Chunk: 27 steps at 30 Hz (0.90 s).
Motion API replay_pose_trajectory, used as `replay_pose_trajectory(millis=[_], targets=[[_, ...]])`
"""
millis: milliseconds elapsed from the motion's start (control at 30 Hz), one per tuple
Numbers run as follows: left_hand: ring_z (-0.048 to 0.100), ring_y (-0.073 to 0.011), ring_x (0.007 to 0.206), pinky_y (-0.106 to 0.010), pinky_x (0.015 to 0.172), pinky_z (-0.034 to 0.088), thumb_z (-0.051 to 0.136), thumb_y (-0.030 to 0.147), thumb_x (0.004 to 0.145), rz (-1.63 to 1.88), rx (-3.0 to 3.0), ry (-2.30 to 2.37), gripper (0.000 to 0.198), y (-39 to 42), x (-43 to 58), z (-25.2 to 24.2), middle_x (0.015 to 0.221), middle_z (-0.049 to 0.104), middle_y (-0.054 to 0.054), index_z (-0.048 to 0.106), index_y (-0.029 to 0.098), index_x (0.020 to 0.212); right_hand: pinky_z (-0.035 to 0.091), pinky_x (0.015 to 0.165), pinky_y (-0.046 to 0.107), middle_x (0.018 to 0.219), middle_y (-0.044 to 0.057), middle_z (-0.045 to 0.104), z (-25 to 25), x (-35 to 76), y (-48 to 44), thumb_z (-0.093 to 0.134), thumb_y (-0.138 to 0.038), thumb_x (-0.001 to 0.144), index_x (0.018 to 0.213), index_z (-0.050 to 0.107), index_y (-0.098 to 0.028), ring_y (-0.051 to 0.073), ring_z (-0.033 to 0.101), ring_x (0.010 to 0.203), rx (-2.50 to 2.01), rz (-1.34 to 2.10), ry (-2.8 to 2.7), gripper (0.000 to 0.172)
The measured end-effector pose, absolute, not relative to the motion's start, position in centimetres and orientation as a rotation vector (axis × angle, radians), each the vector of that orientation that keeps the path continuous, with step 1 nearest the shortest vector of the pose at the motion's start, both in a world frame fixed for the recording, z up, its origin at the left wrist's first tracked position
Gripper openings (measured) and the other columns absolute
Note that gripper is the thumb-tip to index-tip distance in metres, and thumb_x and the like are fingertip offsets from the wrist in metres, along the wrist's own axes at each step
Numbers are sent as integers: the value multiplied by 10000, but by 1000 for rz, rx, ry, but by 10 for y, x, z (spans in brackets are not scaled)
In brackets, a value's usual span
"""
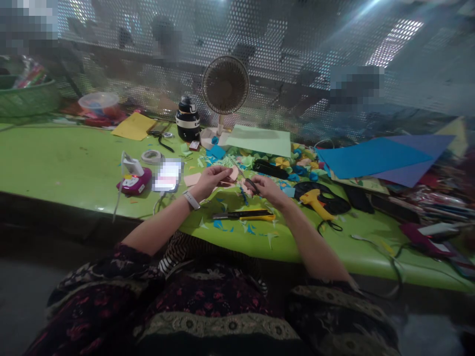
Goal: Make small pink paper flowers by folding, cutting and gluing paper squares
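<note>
My left hand pinches a small piece of peach paper over the green table. Scissors are in my right hand, fingers wrapped round the dark handle, blades pointing up and left beside the paper. Under my left hand lies more peach paper. Just in front of me are a utility knife in black and yellow and scattered blue and green scraps. Beyond the hands, a black pouch-like item rests among colourful paper pieces.
A fan and a black bottle stand at the back. On the left are a phone, a tape roll and a magenta device. A yellow glue gun and blue sheets lie to the right.
</note>
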State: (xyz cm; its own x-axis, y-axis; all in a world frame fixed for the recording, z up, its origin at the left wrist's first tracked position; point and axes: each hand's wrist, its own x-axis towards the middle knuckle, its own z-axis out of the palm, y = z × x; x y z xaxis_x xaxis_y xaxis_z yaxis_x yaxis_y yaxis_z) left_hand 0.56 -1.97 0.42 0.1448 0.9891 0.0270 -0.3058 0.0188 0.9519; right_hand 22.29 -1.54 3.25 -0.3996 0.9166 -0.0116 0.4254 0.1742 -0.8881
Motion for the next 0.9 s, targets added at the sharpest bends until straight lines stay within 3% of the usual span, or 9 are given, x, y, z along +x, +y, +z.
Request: replay_pose_trajectory(millis=[633, 900], targets=[[724, -137, 709, -236, 686, 563, 857, 451, 714, 1240, 1038, 869, 386, -18, 4, 4, 745, 732, -35, 670, 138, 841, 360, 544, 274, 597, 6, 582, 35, 223, -18, 744, -780, 616, 697, 579, -188, 136, 520, 572, -1254, 1157, -1864, 620], [758, -143, 762, -189, 653, 551, 825, 330, 792, 1274, 901, 886, 303, -17, 6, 7, 807, 723, -18, 653, 142, 956, 328, 452, 264, 610, 33, 650, 38, 236, -5, 763, -770, 599, 703, 553, -205, 95, 413, 458, -1355, 984, -1712, 612]])
